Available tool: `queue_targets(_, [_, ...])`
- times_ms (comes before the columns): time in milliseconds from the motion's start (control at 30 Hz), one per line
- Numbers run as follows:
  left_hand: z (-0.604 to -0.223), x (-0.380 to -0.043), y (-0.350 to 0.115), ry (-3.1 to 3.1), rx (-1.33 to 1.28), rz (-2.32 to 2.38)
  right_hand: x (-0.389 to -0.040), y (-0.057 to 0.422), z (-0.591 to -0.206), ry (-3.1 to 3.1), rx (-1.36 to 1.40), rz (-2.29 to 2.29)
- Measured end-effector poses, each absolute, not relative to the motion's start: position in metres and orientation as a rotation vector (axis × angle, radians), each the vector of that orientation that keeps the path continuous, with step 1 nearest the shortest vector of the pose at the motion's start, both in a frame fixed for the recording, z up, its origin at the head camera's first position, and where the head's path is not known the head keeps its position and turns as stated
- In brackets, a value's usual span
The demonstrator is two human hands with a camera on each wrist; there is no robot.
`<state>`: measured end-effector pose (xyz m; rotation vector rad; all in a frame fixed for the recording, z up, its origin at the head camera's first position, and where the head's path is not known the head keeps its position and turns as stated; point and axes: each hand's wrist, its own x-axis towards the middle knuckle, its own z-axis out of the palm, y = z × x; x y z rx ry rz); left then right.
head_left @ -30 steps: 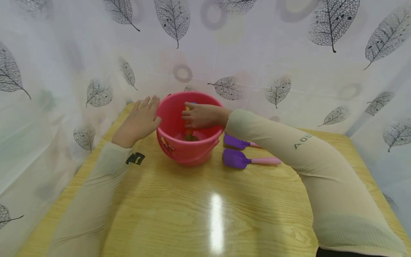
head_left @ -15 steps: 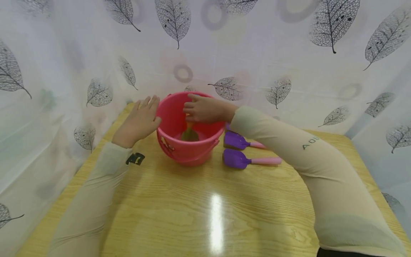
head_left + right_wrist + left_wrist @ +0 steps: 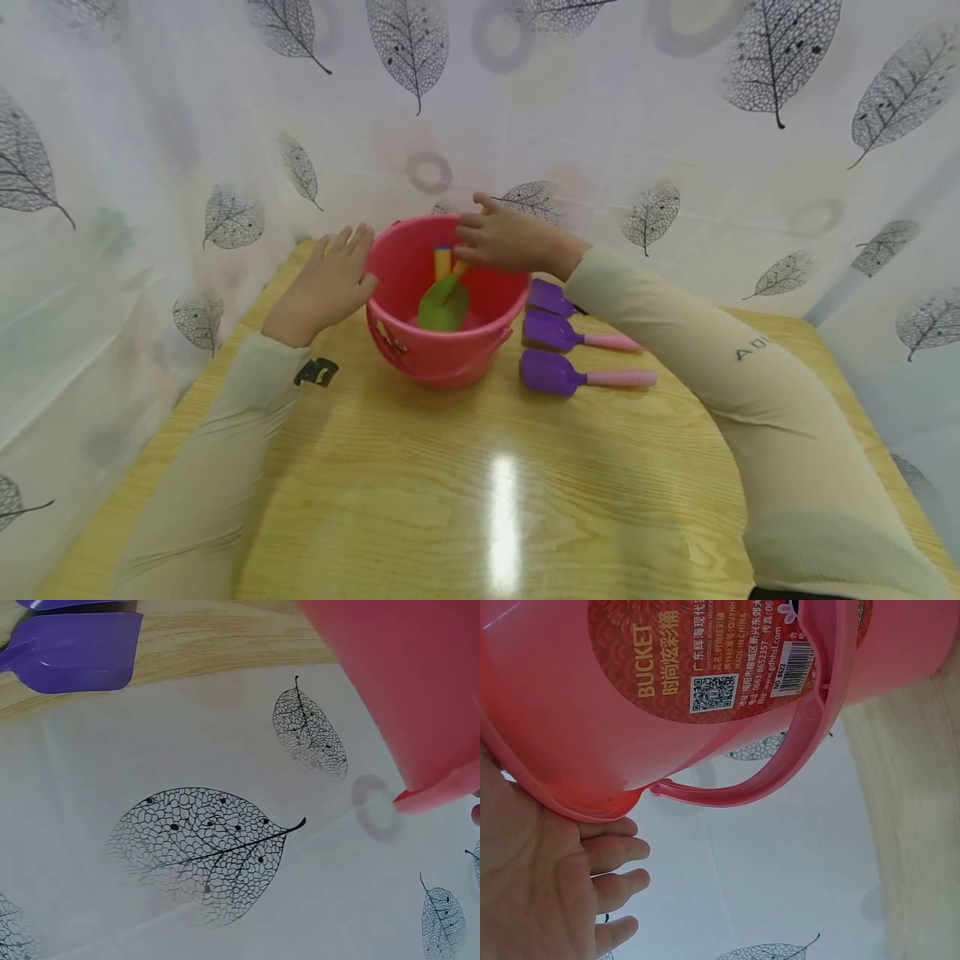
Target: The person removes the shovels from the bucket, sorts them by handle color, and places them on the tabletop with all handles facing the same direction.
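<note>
In the head view a pink-red bucket (image 3: 438, 358) stands upright on the table. My left hand (image 3: 324, 287) rests against its left rim, fingers stretched out; in the left wrist view those fingers (image 3: 619, 855) extend past the rim. Over the bucket's right side, my right hand (image 3: 506, 237) grips the yellow handle of a green toy shovel (image 3: 431, 310), whose blade slants down inside the bucket. A second shovel's yellow handle (image 3: 442, 263), with a blue end, stands in there too. Part of the held handle is hidden by my fingers.
Right of the bucket lie three purple toy shovels with pink handles: a front one (image 3: 551, 372), a middle one (image 3: 551, 329) and a back one (image 3: 550, 297), partly under my right forearm. A leaf-print curtain (image 3: 570, 133) surrounds the wooden table (image 3: 390, 500).
My right hand has moved up and to the right with the green shovel, whose blade has risen and tilted. The second yellow handle has come into sight. My left hand has stayed put.
</note>
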<state>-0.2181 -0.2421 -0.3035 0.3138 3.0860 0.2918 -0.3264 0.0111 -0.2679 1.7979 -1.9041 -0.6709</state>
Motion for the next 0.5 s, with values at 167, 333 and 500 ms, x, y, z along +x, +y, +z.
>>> queue_targets(167, [-0.305, -0.22, -0.243, 3.086, 0.312, 0.303, -0.325, 0.018, -0.269, -1.915, 1.774, -0.676])
queue_targets(333, [-0.306, -0.222, -0.244, 3.079, 0.31, 0.314, -0.323, 0.022, -0.27, -1.93, 1.736, -0.665])
queue_targets(500, [-0.306, -0.223, -0.244, 3.082, 0.313, 0.315, -0.321, 0.025, -0.27, -1.959, 1.682, -0.662])
